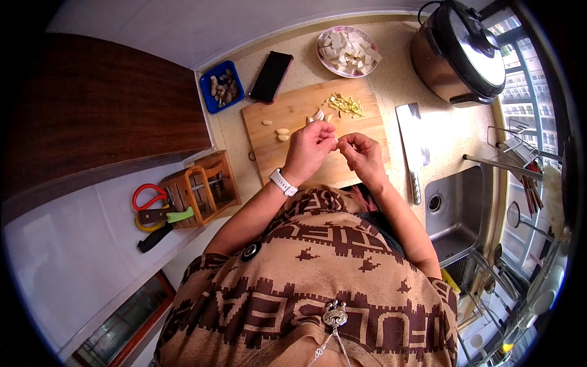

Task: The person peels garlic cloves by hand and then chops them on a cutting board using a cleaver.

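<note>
Both hands meet over the wooden cutting board. My left hand, with a white watch on its wrist, is closed in a pinch. My right hand pinches close beside it, fingertips nearly touching. Something small and pale shows between the fingertips, too small to name. Just beyond my left hand lie garlic cloves, partly hidden by the fingers. Several peeled cloves rest on the board's left part. A pile of yellow-green slivers lies near the board's far edge.
Beyond the board are a blue tray of ginger-like pieces, a phone and a plate of white cubes. A cleaver lies right of the board, near the sink and cooker. A wooden knife holder stands left.
</note>
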`<state>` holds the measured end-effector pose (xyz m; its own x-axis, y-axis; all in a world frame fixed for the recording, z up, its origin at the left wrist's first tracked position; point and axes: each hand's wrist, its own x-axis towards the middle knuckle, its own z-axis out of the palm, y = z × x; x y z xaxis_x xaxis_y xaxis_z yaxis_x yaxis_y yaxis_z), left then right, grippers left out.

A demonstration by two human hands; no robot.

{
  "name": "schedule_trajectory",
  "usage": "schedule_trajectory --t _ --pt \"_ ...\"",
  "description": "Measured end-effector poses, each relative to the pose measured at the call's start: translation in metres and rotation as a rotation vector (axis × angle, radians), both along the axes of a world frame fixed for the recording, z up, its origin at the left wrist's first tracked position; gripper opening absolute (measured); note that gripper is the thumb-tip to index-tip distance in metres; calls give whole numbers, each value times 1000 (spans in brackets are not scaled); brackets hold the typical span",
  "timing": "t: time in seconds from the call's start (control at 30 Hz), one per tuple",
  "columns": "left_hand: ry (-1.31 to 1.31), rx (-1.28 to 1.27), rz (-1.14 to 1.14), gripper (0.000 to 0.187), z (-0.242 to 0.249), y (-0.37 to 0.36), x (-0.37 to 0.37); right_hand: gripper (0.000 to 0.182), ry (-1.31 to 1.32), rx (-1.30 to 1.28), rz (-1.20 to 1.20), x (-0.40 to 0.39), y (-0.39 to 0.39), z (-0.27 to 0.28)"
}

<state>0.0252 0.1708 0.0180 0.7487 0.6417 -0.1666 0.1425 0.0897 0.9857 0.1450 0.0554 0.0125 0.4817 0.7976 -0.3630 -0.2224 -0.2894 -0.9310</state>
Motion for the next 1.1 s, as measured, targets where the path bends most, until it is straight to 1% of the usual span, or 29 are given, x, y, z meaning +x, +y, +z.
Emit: schedule_trajectory --t 0.07,0.1,0.13,0.17,0.2,0.23,0.27,0.33,0.37,0.43,0.47,0.5,0.53,0.57,0.6,0.67,0.7,0.77,0.83,0.87,0.93,0.97,1.0,1.03,1.07,1.1 --pt "1 -27 -9 20 2 1 0 16 -178 80 29 1 -2 -11" --pt "43 52 -45 20 2 2 0 16 -177 79 29 2 -2 -13" --pt "85 132 -82 20 3 3 -1 15 -243 74 62 2 -3 -15" --pt "87 131 -82 20 3 3 -1 14 -309 69 95 1 -3 -16" --pt "124 190 -109 20 3 4 0 14 -308 68 95 0 -3 -13" --pt "160 250 -136 19 4 4 0 13 -380 57 113 -1 -3 -8" --pt "160 250 -136 19 2 5 0 11 -453 47 132 -1 -3 -3" --pt "142 129 -150 17 0 5 0 11 -505 46 127 -3 -4 4" --pt "142 130 -151 17 0 6 0 10 -557 43 121 -3 -4 5" --pt "135 -114 -164 20 13 9 0 10 -510 57 101 -3 -5 3" --pt "135 -115 -164 20 15 11 -1 10 -463 73 83 -3 -6 0" --pt "109 -232 -185 23 17 14 -2 10 -462 72 82 -2 -7 -4" --pt "81 -350 -205 25 18 16 -2 9 -384 78 62 0 -6 -8" --pt "81 -349 -205 25 21 17 -3 9 -307 84 42 2 -6 -11" --pt "83 -386 -223 27 25 17 -4 9 -307 84 41 2 -6 -10" --pt "87 -424 -241 29 25 18 -5 8 -156 153 -20 1 -4 -5" --pt "47 -467 -227 29 23 18 -5 8 -156 153 -21 1 -3 -1" --pt "8 -510 -215 29 19 19 -6 10 -46 80 -14 0 -4 6" --pt "-3 -405 -187 30 16 19 -6 11 -4 48 6 1 -6 7" --pt "-3 -405 -187 30 14 18 -6 12 39 18 27 1 -6 7" --pt "46 -161 -164 31 11 16 -4 13 20 21 30 1 -6 3" --pt "47 -161 -164 31 10 15 -4 15 1 25 34 0 -5 1" --pt "120 110 -160 32 11 13 -3 15 1 25 34 0 -5 -2" --pt "191 382 -154 32 13 11 -3 16 -67 25 51 0 -5 -5" --pt "191 382 -153 32 15 8 -3 17 -133 24 67 0 -5 -6" --pt "216 546 -177 32 19 5 -2 17 -133 24 67 -1 -4 -3"
